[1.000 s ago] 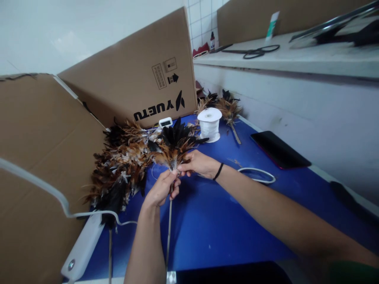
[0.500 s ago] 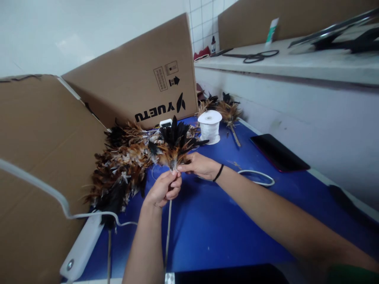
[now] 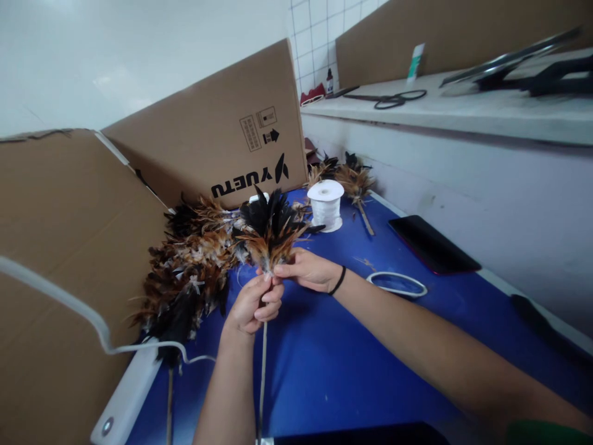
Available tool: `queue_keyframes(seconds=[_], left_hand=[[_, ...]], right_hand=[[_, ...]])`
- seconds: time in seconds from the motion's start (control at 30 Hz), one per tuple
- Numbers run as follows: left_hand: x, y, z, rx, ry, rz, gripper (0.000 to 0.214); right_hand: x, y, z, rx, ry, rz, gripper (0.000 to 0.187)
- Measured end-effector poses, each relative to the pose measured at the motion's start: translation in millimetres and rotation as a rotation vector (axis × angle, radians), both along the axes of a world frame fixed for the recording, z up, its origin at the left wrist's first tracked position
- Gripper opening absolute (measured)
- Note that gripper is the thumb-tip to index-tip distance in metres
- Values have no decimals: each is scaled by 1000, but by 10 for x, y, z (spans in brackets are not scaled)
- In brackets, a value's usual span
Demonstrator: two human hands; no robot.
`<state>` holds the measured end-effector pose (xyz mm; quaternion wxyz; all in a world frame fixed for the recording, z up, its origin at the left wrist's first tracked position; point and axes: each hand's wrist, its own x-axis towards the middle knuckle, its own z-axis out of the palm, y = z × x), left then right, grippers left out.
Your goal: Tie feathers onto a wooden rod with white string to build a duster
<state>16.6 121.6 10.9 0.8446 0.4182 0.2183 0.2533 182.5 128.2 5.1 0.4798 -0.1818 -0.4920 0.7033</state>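
Observation:
A feather duster (image 3: 271, 232) with black and brown feathers stands upright in front of me, its thin stick pointing down. Closed around the stick, just below the feathers, is my left hand (image 3: 256, 303). My right hand (image 3: 311, 270) pinches the base of the feathers from the right, its thumb close to the left fingertips. What lies between those fingertips is too small to make out. A white spool of ribbon or thread (image 3: 326, 210) stands behind the duster. Left of my hands lies a pile of feather dusters (image 3: 189, 266).
Cardboard boxes (image 3: 204, 136) wall in the left and back of the blue table (image 3: 343, 371). A black phone or tablet (image 3: 434, 244) and a white loop (image 3: 398, 284) lie to the right. Scissors (image 3: 398, 99) rest on the shelf. A white cable (image 3: 92, 315) crosses the left side.
The view has shifted slightly. The duster's feathers have turned a little and face me more fully. Both hands keep their hold at the base of the feathers.

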Motion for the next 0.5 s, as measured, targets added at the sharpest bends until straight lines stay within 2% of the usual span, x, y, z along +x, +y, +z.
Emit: queue_keyframes(seconds=[0.2, 0.5], left_hand=[[15, -2, -1, 11, 17, -10, 20], [29, 17, -36, 9, 56, -18, 18]], right_hand=[[-11, -16, 80, 10, -84, -166, 32], [14, 9, 92, -111, -157, -194, 30]])
